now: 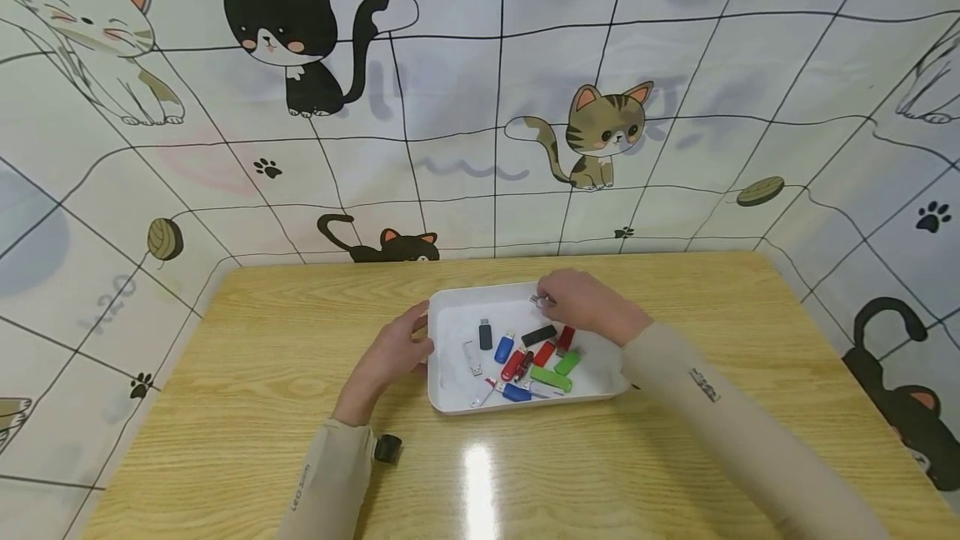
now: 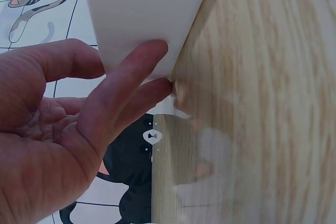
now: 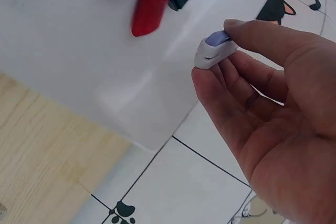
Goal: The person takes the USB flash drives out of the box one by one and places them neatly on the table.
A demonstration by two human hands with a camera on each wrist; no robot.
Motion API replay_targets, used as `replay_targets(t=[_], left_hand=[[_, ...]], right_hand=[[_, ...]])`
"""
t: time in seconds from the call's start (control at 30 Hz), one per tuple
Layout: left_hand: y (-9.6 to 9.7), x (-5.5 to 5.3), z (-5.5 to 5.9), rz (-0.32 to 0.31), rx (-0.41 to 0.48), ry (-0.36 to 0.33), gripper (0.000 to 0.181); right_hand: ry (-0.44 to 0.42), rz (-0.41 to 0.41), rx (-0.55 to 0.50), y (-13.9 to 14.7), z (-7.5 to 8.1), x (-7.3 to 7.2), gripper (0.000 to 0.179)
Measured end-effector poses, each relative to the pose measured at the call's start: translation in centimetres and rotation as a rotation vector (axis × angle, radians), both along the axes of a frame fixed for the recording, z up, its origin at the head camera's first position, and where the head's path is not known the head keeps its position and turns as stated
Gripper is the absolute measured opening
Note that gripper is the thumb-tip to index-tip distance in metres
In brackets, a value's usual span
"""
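A white tray (image 1: 442,398) on the table holds several USB sticks, among them a red one (image 1: 513,365), a blue one (image 1: 504,348) and a green one (image 1: 551,379). Above the tray's far right part, my right hand (image 1: 585,302) pinches a white USB stick with a bluish-purple part (image 3: 214,51) between thumb and fingertips. My left hand (image 1: 390,357) is at the tray's left side. In the left wrist view its fairly straight fingers (image 2: 131,72) touch the tray's outer wall (image 2: 144,9), and another digit meets the wall's edge.
The wooden table (image 1: 300,340) has a reflective surface. Cat-patterned sheeting (image 1: 450,107) rises behind it and along both sides. A black wrist device (image 1: 387,449) is at the left cuff. Black (image 1: 538,336) and clear (image 1: 472,358) sticks lie in the tray as well.
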State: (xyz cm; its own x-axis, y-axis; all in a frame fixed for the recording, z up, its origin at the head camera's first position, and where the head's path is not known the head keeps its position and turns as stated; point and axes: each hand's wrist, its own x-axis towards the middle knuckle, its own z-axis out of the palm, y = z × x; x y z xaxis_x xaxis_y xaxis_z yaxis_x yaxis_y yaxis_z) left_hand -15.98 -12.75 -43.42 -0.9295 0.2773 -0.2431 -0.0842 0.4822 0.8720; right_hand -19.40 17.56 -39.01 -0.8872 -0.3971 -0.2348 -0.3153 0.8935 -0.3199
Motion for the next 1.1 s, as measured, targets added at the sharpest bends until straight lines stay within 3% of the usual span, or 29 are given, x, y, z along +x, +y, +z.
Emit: replay_targets(t=[0.2,0.57,1.1], left_hand=[[0.0,0.0,-0.1,-0.004,0.002,0.000,0.070],[-0.1,0.0,-0.1,-0.005,-0.013,0.003,0.070],[0.0,0.0,0.0,-0.007,0.014,0.001,0.071]], right_hand=[[0.067,-0.043,-0.059,1.7,1.3,0.6,0.023],[0.116,-0.210,-0.089,7.0,2.7,2.5,0.032],[0.126,-0.384,-0.126,14.6,0.6,6.3,0.042]])
